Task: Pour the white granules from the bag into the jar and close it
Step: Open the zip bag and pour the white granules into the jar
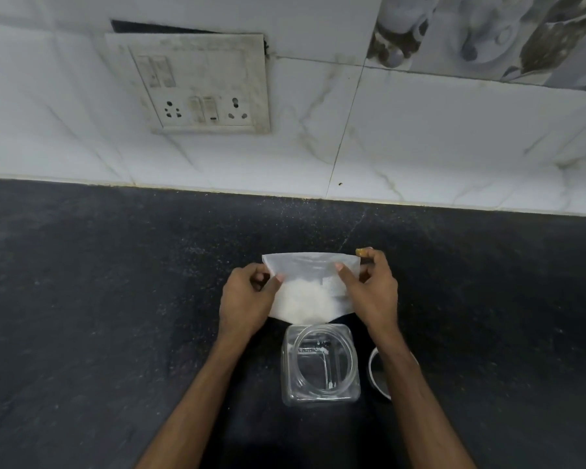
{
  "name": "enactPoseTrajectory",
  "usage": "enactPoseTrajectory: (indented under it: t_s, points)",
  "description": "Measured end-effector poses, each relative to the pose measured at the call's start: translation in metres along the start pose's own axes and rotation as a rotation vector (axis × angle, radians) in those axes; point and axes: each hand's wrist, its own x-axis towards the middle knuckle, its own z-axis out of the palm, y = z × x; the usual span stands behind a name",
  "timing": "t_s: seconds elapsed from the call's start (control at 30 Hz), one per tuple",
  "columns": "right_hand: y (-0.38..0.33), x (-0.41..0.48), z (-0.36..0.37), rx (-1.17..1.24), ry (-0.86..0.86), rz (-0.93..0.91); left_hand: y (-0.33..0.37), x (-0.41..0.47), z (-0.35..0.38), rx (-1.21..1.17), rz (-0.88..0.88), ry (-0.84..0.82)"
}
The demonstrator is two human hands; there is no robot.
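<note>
Left hand (242, 299) and right hand (369, 289) pinched opposite edges of the bag (307, 289) of white granules (301, 302), centre frame, open jar (320, 365) just below on dark tabletop (82, 299)

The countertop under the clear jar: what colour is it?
Dark black-grey stone countertop with fine pale speckles, shown in the head view, the only one.

dark speckled stone counter (99, 299), open clear jar (319, 365) and pale lid (375, 368) standing on it

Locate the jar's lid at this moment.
In the head view, the lid lies on the dark counter right of the open jar, mostly hidden under the right forearm.
</note>
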Motion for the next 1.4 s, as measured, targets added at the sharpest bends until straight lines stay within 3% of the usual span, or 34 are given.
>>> enactPoseTrajectory:
  t_s: [0.3,0.57,0.67,0.77,0.87,1.03,1.13,1.27,1.33,1.4]
  points:
    - [-0.001,-0.007,-0.009,0.094,0.065,0.011,-0.001,-0.009,0.004,-0.140,0.077,-0.130]
    - [0.002,-0.012,-0.011,0.294,-0.108,0.052,0.007,-0.016,0.005,-0.281,0.025,-0.069]
    - [-0.001,-0.015,-0.014,0.372,-0.093,0.052,0.007,-0.013,0.004,-0.246,-0.050,-0.022]
    - [-0.008,-0.020,-0.015,0.512,-0.064,0.039,0.016,-0.007,0.000,-0.215,-0.114,-0.112]
    - [-0.015,-0.023,-0.017,0.587,-0.012,-0.012,0.028,-0.004,-0.004,-0.210,-0.061,-0.178]
    - [-0.029,-0.027,-0.024,0.676,-0.042,-0.091,0.037,-0.006,-0.013,-0.412,0.087,-0.092]
    - [-0.035,-0.029,-0.027,0.668,-0.075,-0.135,0.029,-0.002,-0.014,-0.632,-0.064,-0.039]
    - [-0.043,-0.034,-0.028,0.683,-0.112,-0.146,0.026,-0.001,-0.026,-0.814,-0.334,-0.369]
    - [-0.047,-0.036,-0.031,0.684,-0.109,-0.152,0.031,-0.002,-0.034,-0.821,-0.281,-0.425]
    - [-0.049,-0.037,-0.034,0.690,-0.109,-0.160,0.039,-0.003,-0.042,-0.817,-0.166,-0.336]
